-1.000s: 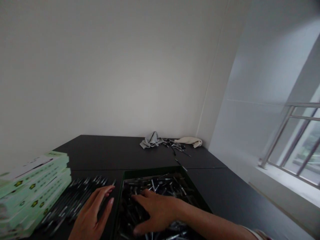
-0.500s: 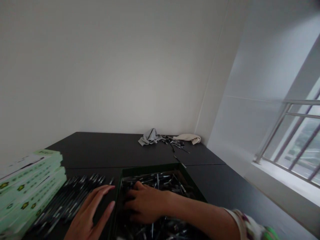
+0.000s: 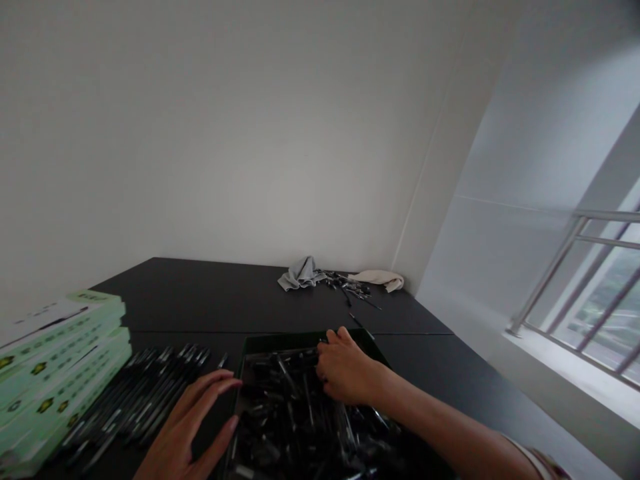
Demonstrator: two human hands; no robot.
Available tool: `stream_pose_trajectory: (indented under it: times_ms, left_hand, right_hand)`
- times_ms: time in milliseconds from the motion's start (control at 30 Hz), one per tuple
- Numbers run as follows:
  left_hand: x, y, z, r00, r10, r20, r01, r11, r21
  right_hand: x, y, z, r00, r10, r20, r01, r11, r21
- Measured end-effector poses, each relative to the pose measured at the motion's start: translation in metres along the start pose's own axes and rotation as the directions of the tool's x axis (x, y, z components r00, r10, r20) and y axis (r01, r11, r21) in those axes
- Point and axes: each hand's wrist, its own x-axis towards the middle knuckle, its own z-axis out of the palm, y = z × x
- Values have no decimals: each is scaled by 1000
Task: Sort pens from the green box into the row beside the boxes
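Note:
A dark green tray (image 3: 260, 342) full of loose black pens (image 3: 290, 427) sits on the black table (image 3: 210, 300) in front of me. My right hand (image 3: 347, 370) is inside the tray near its far edge, fingers curled down into the pens; what they hold is hidden. My left hand (image 3: 193, 427) lies flat with fingers stretched out beside the tray's left rim. It touches the edge of a row of black pens (image 3: 140, 393) laid side by side on the table.
A stack of light green boxes (image 3: 55, 360) stands at the left edge. At the far back lie a grey cloth (image 3: 300, 273), a cream cloth (image 3: 377, 278) and scattered pens (image 3: 350, 287). A white wall stands behind; a barred window (image 3: 590, 293) is at right.
My right hand moved from the tray's near left part to its far edge and curled its fingers. My left hand stayed by the tray's left rim. The view shifted a little.

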Motion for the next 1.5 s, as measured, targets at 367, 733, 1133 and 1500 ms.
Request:
stream_pose_trajectory:
  times_ms: [367,733,1133,1500]
  left_hand:
    - [3,-3,4,989,134,-58,-131,990,59]
    - [6,4,-4,988,149,-47,-144,986,84]
    - [4,4,-2,988,147,-41,-144,986,84]
    - [8,4,-2,974,206,-96,-199,977,70]
  right_hand:
    - [53,-29,17,955,-224,-195,247,964,102]
    - [61,-45,19,997,-76,12,72,974,217]
    - [22,-8,-7,933,-321,163,307,946,109]
    - [80,-45,23,964,-249,-90,259,958,124]
